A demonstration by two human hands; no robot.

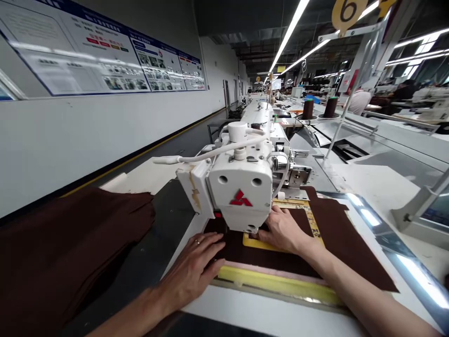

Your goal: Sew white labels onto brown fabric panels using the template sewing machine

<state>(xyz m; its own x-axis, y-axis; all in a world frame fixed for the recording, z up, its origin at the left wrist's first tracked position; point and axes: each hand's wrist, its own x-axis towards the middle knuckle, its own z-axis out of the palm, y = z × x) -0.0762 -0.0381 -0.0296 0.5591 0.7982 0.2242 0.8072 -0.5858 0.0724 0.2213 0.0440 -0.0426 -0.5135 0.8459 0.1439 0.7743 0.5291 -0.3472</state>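
A white sewing machine [242, 187] with a red three-diamond logo stands in the middle of the table. Under its head lies a dark brown fabric piece [336, 238] on a yellow template frame [277, 283]. My left hand [194, 269] lies flat, fingers spread, on the left edge of the brown fabric; a ring shows on one finger. My right hand [282, 229] presses down on the fabric and yellow frame just right of the needle area, fingers partly hidden under the machine head.
A stack of dark brown fabric [59, 257] lies at the left on the table. Two brown thread cones [319, 108] stand behind the machine. A metal stand [354, 79] with a yellow number sign rises at right. More machines line the aisle beyond.
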